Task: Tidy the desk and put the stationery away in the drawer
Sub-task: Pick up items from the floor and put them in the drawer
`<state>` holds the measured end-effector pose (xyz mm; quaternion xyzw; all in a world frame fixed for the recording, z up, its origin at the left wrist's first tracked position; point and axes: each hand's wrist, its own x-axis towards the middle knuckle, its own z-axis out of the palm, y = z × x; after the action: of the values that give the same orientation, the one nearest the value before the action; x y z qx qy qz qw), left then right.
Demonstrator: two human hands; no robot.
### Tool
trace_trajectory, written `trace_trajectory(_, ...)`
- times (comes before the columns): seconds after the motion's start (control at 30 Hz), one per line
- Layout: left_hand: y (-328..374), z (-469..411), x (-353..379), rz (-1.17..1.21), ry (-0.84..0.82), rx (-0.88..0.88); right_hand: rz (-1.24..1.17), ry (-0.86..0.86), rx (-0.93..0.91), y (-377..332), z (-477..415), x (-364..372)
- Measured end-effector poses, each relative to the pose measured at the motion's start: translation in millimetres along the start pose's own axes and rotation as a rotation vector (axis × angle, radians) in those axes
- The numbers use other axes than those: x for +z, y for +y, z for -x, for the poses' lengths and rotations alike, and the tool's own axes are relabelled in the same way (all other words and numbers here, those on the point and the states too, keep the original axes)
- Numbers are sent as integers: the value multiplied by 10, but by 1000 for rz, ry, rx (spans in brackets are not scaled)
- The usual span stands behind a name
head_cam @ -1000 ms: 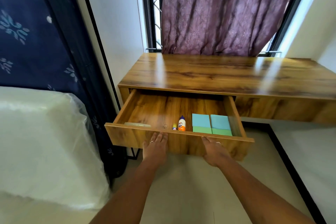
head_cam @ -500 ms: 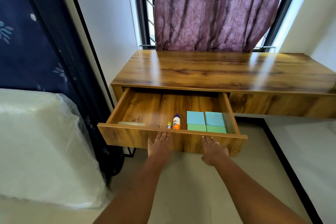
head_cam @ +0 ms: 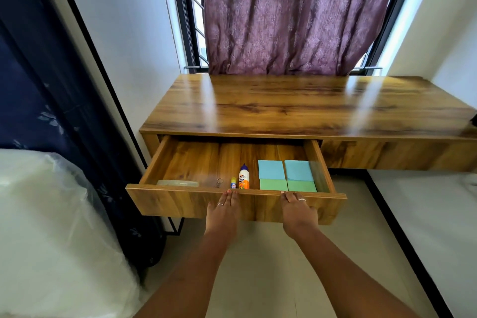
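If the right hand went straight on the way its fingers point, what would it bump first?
The right hand lies flat on the drawer front, reaching its top edge. Past that edge it would probably meet the green sticky notes at the drawer's right end first, though depth is unclear.

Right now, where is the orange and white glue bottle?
In the head view, the glue bottle sits in the open drawer near its front wall, between a small glue stick on the left and blue-and-green note pads on the right.

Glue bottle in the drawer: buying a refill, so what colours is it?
The glue bottle is white above, orange below, with a blue cap; head view.
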<state>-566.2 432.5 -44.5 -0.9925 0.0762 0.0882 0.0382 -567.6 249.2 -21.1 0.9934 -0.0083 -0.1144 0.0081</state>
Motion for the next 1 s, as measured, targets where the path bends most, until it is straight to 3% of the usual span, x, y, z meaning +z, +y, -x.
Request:
trace_trajectory(0.3, -161, -588, -231, 34, 0, 63, 116, -81, 33, -56, -535, -226)
trace_trajectory(0.83, -348, -1455, -352, 108, -48, 128, 127, -33, 21, -21, -1283, -348)
trace_trajectory(0.9, -325, -1549, -419, 103, -3, 99, 109, 19, -2, -10, -1412, -396)
trace_trajectory(1.0, -307, -1755, -521, 31, 194, 89, 75, 139, -34, 76, -1654, -487)
